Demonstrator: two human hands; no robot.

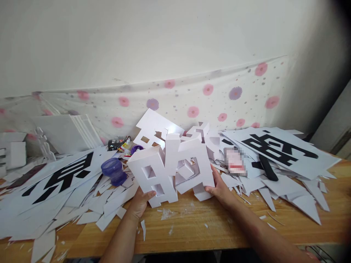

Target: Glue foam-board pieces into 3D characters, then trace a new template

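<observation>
The white cut-out [171, 168] is being held at the middle of the view, low over the bench [197, 226]; whether its bottom edge is touching the wood cannot be told. Its lower left corner is being gripped by the left hand [140, 205], at 7 o'clock from the piece, with the thumb being pressed on the front face and the fingers being curled behind. Its lower right edge is being clasped by the right hand [219, 190], at 4 o'clock, with the fingers being closed around the rim.

White scraps [115, 204] are being left strewn around both wrists. A purple cup [113, 171] is being kept just beside the piece at 9 o'clock. Farther out at 9 o'clock, a left printed sheet [63, 177] with a black character is being half buried by scraps. At 2 o'clock a right printed sheet [276, 149] is lying flat, and a black handle [267, 168] is being rested against its near edge. At 12 o'clock a flowered cloth [192, 98] is being hung along the wall, and at 10 o'clock a stack of white boards [68, 132] is being leaned against it.
</observation>
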